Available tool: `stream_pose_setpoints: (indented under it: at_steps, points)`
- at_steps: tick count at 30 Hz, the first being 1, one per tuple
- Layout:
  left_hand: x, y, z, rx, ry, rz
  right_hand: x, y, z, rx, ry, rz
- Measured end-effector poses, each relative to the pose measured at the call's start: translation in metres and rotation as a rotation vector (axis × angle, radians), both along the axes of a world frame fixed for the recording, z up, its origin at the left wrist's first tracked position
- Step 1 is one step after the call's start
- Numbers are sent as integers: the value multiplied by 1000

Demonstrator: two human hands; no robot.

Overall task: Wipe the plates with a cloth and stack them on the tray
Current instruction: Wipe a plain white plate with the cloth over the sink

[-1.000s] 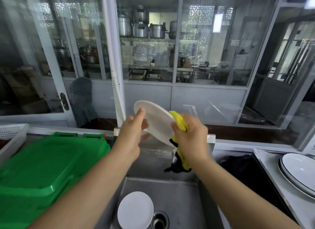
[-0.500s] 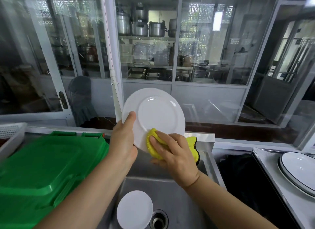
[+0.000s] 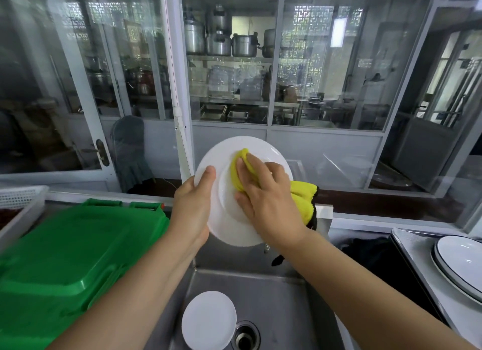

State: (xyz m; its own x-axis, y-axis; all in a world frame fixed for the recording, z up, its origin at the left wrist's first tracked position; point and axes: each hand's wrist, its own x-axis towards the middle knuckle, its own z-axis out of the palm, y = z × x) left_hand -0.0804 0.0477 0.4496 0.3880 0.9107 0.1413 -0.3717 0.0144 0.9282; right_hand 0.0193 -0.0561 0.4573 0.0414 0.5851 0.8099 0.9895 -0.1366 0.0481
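A white plate (image 3: pixel 224 219) is held upright above the sink, its face towards me. My left hand (image 3: pixel 193 203) grips its left rim, thumb on the front. My right hand (image 3: pixel 263 196) presses a yellow cloth (image 3: pixel 240 172) flat against the middle of the plate with straight fingers; the rest of the cloth hangs past the plate's right edge, showing a black underside. A second white plate (image 3: pixel 208 319) lies in the steel sink (image 3: pixel 281 305) beside the drain. Stacked white plates with dark rims (image 3: pixel 461 263) rest on a tray (image 3: pixel 417 256) at the right.
A green plastic bin lid (image 3: pixel 65 258) fills the left side beside the sink. A white slotted basket (image 3: pixel 18 203) stands at the far left. A glass partition and a white pipe (image 3: pixel 180 130) rise behind the sink. A dark cloth (image 3: pixel 370 256) lies right of the sink.
The plate turned from edge-on to facing me and dropped a little. My right hand slid the yellow cloth from the plate's lower edge up onto its middle.
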Motion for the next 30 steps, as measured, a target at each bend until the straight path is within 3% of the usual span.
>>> stream_pose_setpoints:
  at_steps: [9, 15, 21, 30]
  points:
    - [-11, 10, 8, -26, 25, -46, 24, -28, -48, -129, -217, 243]
    - [-14, 10, 6, 5, 77, -72, 59, -37, -26, -55, -126, 87]
    - [1, -9, -1, -36, 91, -116, 29, -9, -10, 63, -138, 76]
    - [-8, 2, 1, -25, 87, -69, 23, -37, -54, -146, -233, 254]
